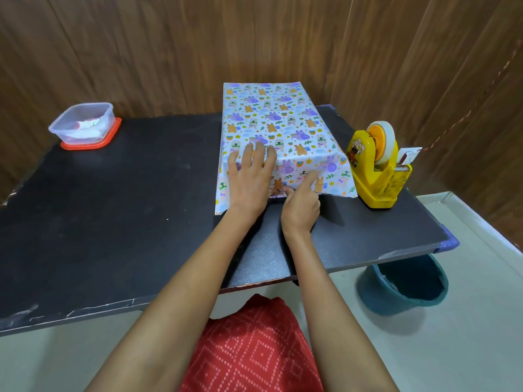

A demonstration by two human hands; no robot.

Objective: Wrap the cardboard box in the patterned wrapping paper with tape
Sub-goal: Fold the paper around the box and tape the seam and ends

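Soft, even indoor light from above. The black desk point(113, 222) carries a dull sheen toward its front edge, and shadows are faint and short. Wide-angle distortion bows the desk edges and wall panels point(141, 52). The centre is sharp.

Head view — looking down, close over table point(113, 222)

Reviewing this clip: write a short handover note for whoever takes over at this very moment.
Left hand: flat, pressing the pastel animal-patterned wrapping paper at the near top edge.
Right hand: index finger pressing the near end flap; a pinch cannot be confirmed.
Things: paper lies on the black table, with the yellow tape dispenser to its right.
Done: paper covers the top; the cardboard box is hidden beneath.
Left: fold and tape the near end; far end unseen.
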